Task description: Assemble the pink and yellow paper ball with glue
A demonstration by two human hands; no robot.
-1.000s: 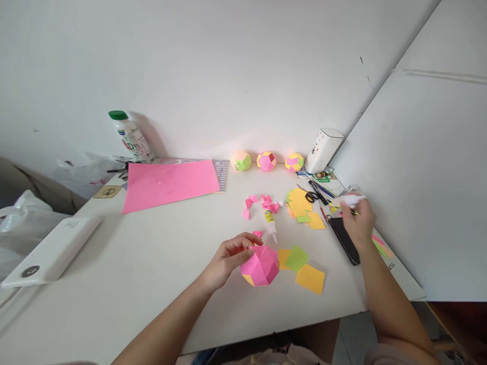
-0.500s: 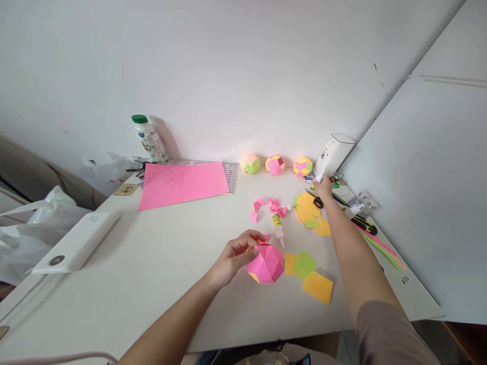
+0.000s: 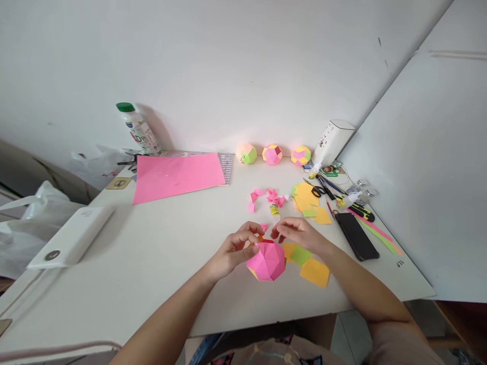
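Observation:
My left hand (image 3: 238,249) grips a pink folded-paper ball (image 3: 266,262) by its upper left side, thumb and fingers at an opening in its top. Yellow paper shows low on the ball's left. Just above the ball's upper right, my right hand (image 3: 299,234) hovers with bent fingers slightly apart; I see nothing in them. Beyond the hands lies a glue bottle (image 3: 274,210) with a yellow label, partly hidden by the right hand. Small folded pink pieces (image 3: 273,197) lie around it. Orange squares (image 3: 315,272) and a green square (image 3: 300,254) of paper rest right of the ball.
Three finished paper balls (image 3: 272,154) line the wall. Scissors (image 3: 318,191) lie by a yellow paper pile (image 3: 305,195). At right are a black phone-like case (image 3: 356,236) and glue bottles (image 3: 349,201). Pink sheets (image 3: 178,176), a green-capped bottle (image 3: 141,132) and a white device (image 3: 72,237) stand left.
My right hand has come back from the small white bottle at the far right to the paper ball; that bottle now stands free. The left hand still holds the ball. The view has shifted slightly.

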